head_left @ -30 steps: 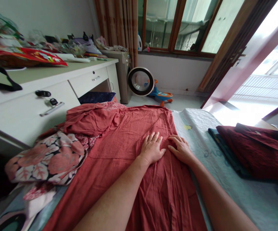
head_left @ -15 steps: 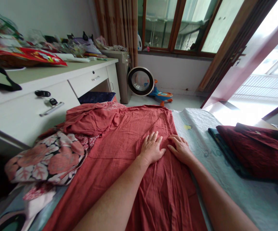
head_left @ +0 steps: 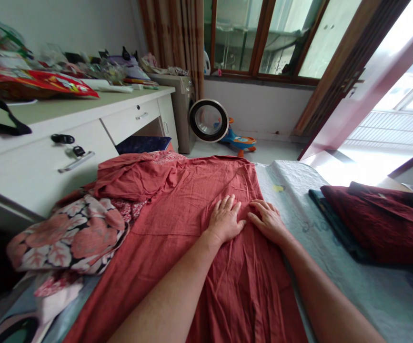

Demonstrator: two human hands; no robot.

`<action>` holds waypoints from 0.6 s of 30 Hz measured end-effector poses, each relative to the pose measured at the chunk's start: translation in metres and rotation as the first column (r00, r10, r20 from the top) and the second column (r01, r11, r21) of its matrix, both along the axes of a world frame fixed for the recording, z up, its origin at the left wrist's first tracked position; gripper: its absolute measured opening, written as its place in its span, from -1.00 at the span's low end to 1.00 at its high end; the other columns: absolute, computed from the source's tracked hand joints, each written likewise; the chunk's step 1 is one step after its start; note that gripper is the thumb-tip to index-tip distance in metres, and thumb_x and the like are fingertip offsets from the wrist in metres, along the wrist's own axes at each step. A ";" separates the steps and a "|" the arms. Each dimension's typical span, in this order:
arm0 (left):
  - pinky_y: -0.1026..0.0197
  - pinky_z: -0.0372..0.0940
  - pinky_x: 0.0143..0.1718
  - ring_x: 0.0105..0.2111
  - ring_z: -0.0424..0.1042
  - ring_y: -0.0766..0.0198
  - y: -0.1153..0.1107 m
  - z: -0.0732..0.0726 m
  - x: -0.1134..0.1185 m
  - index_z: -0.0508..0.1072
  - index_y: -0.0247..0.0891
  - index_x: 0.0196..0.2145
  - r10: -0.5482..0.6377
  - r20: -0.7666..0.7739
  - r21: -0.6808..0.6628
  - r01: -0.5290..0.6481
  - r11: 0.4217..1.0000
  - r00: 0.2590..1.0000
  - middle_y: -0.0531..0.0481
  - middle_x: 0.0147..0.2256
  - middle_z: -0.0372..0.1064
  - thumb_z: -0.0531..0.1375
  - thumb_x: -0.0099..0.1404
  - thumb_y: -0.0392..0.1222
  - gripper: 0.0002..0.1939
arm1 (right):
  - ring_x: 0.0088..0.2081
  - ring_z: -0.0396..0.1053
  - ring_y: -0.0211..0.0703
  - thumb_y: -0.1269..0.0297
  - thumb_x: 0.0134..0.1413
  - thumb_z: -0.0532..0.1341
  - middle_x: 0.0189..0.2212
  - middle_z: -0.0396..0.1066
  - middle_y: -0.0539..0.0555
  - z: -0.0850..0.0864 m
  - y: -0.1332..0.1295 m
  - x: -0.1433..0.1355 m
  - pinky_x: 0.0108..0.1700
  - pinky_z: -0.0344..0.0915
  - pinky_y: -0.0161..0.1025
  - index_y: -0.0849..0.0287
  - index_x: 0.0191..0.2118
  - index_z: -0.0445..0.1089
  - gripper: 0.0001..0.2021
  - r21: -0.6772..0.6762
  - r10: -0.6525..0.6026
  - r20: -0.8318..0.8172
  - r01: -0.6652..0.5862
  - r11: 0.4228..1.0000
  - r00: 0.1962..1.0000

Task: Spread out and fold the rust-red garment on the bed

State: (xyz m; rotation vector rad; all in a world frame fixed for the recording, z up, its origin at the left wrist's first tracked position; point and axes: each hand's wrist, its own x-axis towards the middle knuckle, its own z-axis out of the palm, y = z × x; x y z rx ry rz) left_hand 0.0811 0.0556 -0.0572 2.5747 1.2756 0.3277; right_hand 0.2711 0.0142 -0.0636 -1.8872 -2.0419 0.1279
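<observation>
A long rust-red garment [head_left: 177,214] is spread over the bed, with creases running along its right part. My left hand [head_left: 226,219] lies flat on it, fingers spread and pointing away from me. Just to the right, my right hand [head_left: 266,219] rests palm down near the garment's right edge, fingers stretched out. Neither hand grips the cloth. At the garment's far left, a bunched red part [head_left: 135,178] lies in folds. A crumpled floral cloth [head_left: 74,238] sits beside its left edge.
Folded dark red clothing [head_left: 381,224] lies on the pale blue bed sheet [head_left: 309,276] at right. A white desk [head_left: 85,157] piled with bags stands along the left. Beyond the bed are a washing machine with its round door [head_left: 209,121] open and a blue-orange ride-on toy [head_left: 240,140].
</observation>
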 end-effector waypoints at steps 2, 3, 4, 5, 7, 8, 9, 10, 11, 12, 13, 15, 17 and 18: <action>-0.10 -0.12 0.36 0.38 -0.13 0.00 0.000 0.000 0.000 0.18 -0.24 0.30 -0.002 0.001 0.002 0.002 1.000 1.000 -0.21 0.39 -0.12 0.07 0.34 0.16 -0.32 | 0.16 0.23 0.08 -0.02 0.24 0.09 0.18 0.30 0.13 0.000 0.000 -0.001 0.15 0.16 0.05 0.05 0.14 0.34 -0.55 -0.001 0.004 0.022 -0.004 1.000 1.000; -0.10 -0.13 0.36 0.38 -0.13 0.00 0.000 0.000 0.000 0.18 -0.24 0.30 -0.003 0.002 0.003 0.003 1.000 1.000 -0.21 0.39 -0.12 0.07 0.35 0.16 -0.32 | 0.16 0.23 0.09 -0.02 0.22 0.12 0.18 0.30 0.14 -0.001 0.000 -0.001 0.15 0.16 0.06 0.06 0.14 0.34 -0.55 0.003 0.005 0.030 -0.005 1.000 1.000; -0.10 -0.13 0.36 0.38 -0.12 0.00 0.000 0.000 0.000 0.18 -0.24 0.30 -0.003 0.001 0.004 0.003 1.000 1.000 -0.21 0.39 -0.12 0.07 0.35 0.16 -0.32 | 0.16 0.23 0.09 -0.01 0.21 0.13 0.18 0.30 0.15 -0.001 0.000 -0.001 0.15 0.16 0.06 0.06 0.14 0.34 -0.55 0.009 0.007 0.036 -0.007 1.000 0.999; -0.10 -0.13 0.36 0.38 -0.12 0.00 0.000 0.000 0.000 0.18 -0.24 0.30 -0.003 0.000 0.003 0.003 1.000 1.000 -0.21 0.39 -0.12 0.07 0.35 0.16 -0.32 | 0.16 0.23 0.09 0.00 0.21 0.14 0.17 0.30 0.15 -0.002 0.001 -0.001 0.15 0.16 0.06 0.06 0.14 0.34 -0.55 0.014 0.008 0.039 -0.008 1.000 0.999; -0.10 -0.13 0.36 0.38 -0.12 0.00 0.000 -0.001 0.000 0.17 -0.23 0.31 -0.001 0.001 0.001 0.001 1.000 1.000 -0.21 0.39 -0.12 0.07 0.34 0.16 -0.32 | 0.15 0.24 0.08 0.03 0.22 0.13 0.16 0.31 0.15 -0.003 0.001 0.000 0.14 0.17 0.06 0.06 0.13 0.34 -0.57 0.022 0.009 0.037 -0.010 1.000 0.999; -0.10 -0.13 0.36 0.38 -0.13 -0.01 -0.001 -0.001 0.000 0.17 -0.23 0.31 0.001 0.001 0.000 -0.001 1.000 1.000 -0.20 0.39 -0.12 0.08 0.34 0.16 -0.31 | 0.15 0.24 0.08 0.04 0.23 0.12 0.16 0.32 0.15 -0.004 0.002 0.000 0.14 0.17 0.06 0.06 0.13 0.34 -0.58 0.024 0.008 0.035 -0.009 1.000 0.999; -0.10 -0.13 0.36 0.38 -0.14 -0.01 -0.001 -0.001 0.000 0.17 -0.22 0.31 0.005 0.001 0.000 -0.005 1.000 1.000 -0.19 0.39 -0.12 0.08 0.33 0.16 -0.31 | 0.14 0.25 0.07 0.05 0.23 0.12 0.16 0.32 0.14 -0.005 0.002 0.001 0.14 0.17 0.06 0.06 0.13 0.35 -0.59 0.025 0.007 0.033 -0.007 1.000 0.999; -0.10 -0.12 0.36 0.38 -0.15 -0.02 -0.001 -0.001 0.000 0.16 -0.21 0.31 0.009 0.000 -0.001 -0.009 1.000 1.000 -0.17 0.40 -0.13 0.08 0.33 0.16 -0.30 | 0.14 0.25 0.07 0.06 0.23 0.12 0.16 0.33 0.14 -0.005 0.003 0.001 0.14 0.18 0.06 0.06 0.12 0.35 -0.60 0.026 0.004 0.031 -0.004 1.000 1.000; -0.10 -0.12 0.36 0.39 -0.16 -0.03 -0.001 -0.001 0.000 0.16 -0.20 0.31 0.013 -0.001 -0.003 -0.013 1.000 1.000 -0.15 0.40 -0.13 0.09 0.32 0.16 -0.30 | 0.13 0.26 0.07 0.07 0.24 0.11 0.15 0.33 0.13 -0.006 0.003 0.001 0.13 0.18 0.06 0.06 0.11 0.35 -0.61 0.027 0.000 0.029 -0.001 1.000 1.000; -0.10 -0.12 0.36 0.39 -0.17 -0.05 -0.001 0.000 0.000 0.16 -0.19 0.32 0.017 -0.003 -0.005 -0.017 1.000 1.000 -0.13 0.40 -0.14 0.09 0.32 0.17 -0.30 | 0.12 0.26 0.06 0.08 0.24 0.11 0.15 0.33 0.13 -0.006 0.003 0.001 0.13 0.18 0.06 0.06 0.10 0.35 -0.63 0.028 -0.002 0.027 0.002 1.000 1.000; -0.11 -0.12 0.36 0.39 -0.18 -0.06 -0.001 0.000 0.000 0.16 -0.19 0.32 0.019 -0.004 -0.008 -0.019 1.000 1.000 -0.12 0.40 -0.14 0.09 0.31 0.17 -0.29 | 0.12 0.27 0.06 0.10 0.25 0.10 0.15 0.34 0.13 -0.006 0.004 0.001 0.13 0.18 0.06 0.06 0.09 0.36 -0.64 0.032 -0.005 0.024 0.004 0.999 1.000; -0.12 -0.12 0.36 0.39 -0.18 -0.08 -0.001 0.001 0.000 0.17 -0.20 0.32 0.019 -0.005 -0.012 -0.019 1.000 1.000 -0.13 0.40 -0.14 0.10 0.31 0.16 -0.29 | 0.12 0.28 0.05 0.14 0.25 0.09 0.13 0.36 0.13 -0.006 0.004 0.001 0.14 0.17 0.07 0.07 0.07 0.37 -0.67 0.043 -0.009 0.019 0.008 0.999 1.000; -0.12 -0.12 0.36 0.38 -0.17 -0.10 -0.001 0.002 0.000 0.17 -0.21 0.31 0.016 -0.006 -0.013 -0.016 1.000 1.000 -0.15 0.40 -0.13 0.11 0.31 0.16 -0.29 | 0.12 0.30 0.04 0.20 0.26 0.07 0.12 0.39 0.13 -0.006 0.003 0.000 0.18 0.13 0.10 0.07 0.05 0.38 -0.69 0.062 -0.018 0.012 0.017 0.998 1.000; -0.12 -0.11 0.36 0.38 -0.16 -0.10 -0.001 0.002 0.000 0.17 -0.21 0.31 0.014 -0.006 -0.012 -0.014 1.000 1.000 -0.16 0.40 -0.13 0.11 0.31 0.17 -0.29 | 0.13 0.30 0.03 0.23 0.27 0.04 0.11 0.39 0.13 -0.005 0.003 0.000 0.20 0.09 0.13 0.07 0.06 0.37 -0.69 0.075 -0.026 0.006 0.026 0.997 1.000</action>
